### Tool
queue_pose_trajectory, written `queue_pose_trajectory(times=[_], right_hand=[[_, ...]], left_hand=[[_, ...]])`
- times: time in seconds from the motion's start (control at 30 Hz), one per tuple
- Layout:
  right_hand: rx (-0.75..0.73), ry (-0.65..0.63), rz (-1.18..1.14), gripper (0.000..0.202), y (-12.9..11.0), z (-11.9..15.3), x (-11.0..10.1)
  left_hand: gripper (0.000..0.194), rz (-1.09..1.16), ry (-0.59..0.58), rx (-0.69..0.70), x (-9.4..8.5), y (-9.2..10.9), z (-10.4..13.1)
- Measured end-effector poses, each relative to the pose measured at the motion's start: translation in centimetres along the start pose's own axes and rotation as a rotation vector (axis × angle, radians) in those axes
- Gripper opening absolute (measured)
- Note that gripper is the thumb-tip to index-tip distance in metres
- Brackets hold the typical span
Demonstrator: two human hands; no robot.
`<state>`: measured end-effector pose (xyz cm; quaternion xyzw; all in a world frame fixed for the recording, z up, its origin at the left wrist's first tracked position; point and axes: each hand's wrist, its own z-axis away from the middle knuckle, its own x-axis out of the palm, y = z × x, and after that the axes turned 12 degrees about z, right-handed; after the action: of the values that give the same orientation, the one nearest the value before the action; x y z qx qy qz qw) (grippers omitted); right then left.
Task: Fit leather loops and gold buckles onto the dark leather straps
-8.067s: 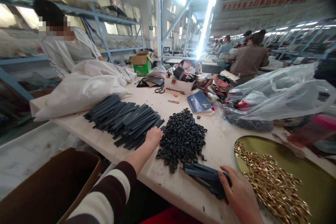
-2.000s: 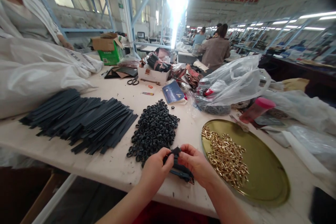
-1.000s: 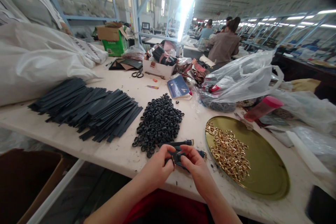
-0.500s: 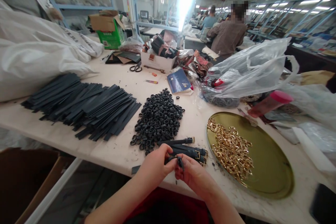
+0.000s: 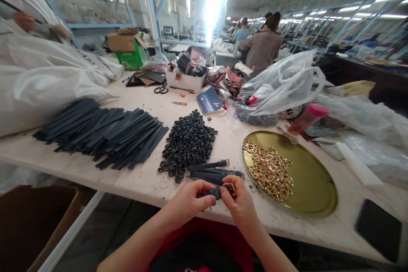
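The fingers of the left hand point(image 5: 190, 197) and the right hand point(image 5: 239, 200) are nearly closed, thumbs pressed toward forefingers, both grasping one dark strap point(image 5: 217, 193) at the near edge of the bench point(image 5: 229, 146). Its visible part runs left to right, the gold-coloured end pointing right (the right fingers partly cover it). Just beyond lie several buckled straps point(image 5: 216, 175), buckles to the right, beside a heap of dark loops point(image 5: 188, 144). A gold tray point(image 5: 314, 182) stands farther right.
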<state>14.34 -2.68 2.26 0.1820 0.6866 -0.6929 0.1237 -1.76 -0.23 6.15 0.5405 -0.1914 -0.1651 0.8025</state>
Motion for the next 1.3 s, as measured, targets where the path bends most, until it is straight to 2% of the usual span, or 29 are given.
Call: queue_pose_trajectory(times=[0.07,0.13,0.23,0.33,0.47,0.6,0.67,0.73,0.8,0.9,1.1,1.2,1.3], right_hand=[[-0.125,0.004,0.217,0.014,0.1,0.8,-0.3],[-0.179,0.05,0.349,0.014,0.1,1.3,-0.5],[-0.149,0.17,0.456,0.016,-0.1,1.6,-0.3],[-0.097,0.197,0.494,0.016,-0.4,1.4,0.3],[-0.038,0.148,0.413,0.012,-0.7,1.3,0.6],[-0.083,-0.098,0.25,0.008,-0.7,1.6,-0.5],[-0.087,-0.166,0.229,0.008,-0.6,1.5,-0.9],[-0.062,-0.117,0.242,0.009,-0.4,1.4,-0.9],[-0.021,-0.028,0.243,0.01,-0.1,1.3,-0.3],[0.044,0.043,0.218,0.014,0.4,1.2,0.6],[0.097,-0.125,-0.013,0.026,1.1,1.3,0.5],[0.094,-0.153,-0.08,0.03,1.1,0.9,0.0],[0.095,-0.203,-0.129,0.033,1.1,0.2,-0.3]], left_hand=[[0.025,0.005,-0.014,0.0,0.5,-0.1,0.2],[0.026,0.008,-0.024,-0.004,1.1,-0.2,0.3],[0.026,-0.007,-0.017,0.007,1.7,-0.2,0.4],[0.024,-0.075,-0.01,0.029,1.8,-0.2,0.2],[0.023,-0.191,0.014,0.028,1.5,-0.7,-0.2],[0.027,-0.121,-0.03,-0.023,0.9,-1.2,-0.3],[0.028,-0.131,-0.087,-0.013,0.7,-1.0,-0.3],[0.026,-0.214,-0.121,0.038,0.6,-0.8,-0.4],[0.024,-0.297,-0.107,0.08,0.5,-0.6,-0.6],[0.022,-0.33,-0.064,0.061,0.4,-0.7,-1.1],[0.029,-0.2,-0.164,-0.031,-0.1,-0.8,-1.7],[0.032,-0.219,-0.152,-0.003,0.1,-0.5,-2.0],[0.044,-0.22,-0.135,-0.001,0.1,-0.1,-2.4]])
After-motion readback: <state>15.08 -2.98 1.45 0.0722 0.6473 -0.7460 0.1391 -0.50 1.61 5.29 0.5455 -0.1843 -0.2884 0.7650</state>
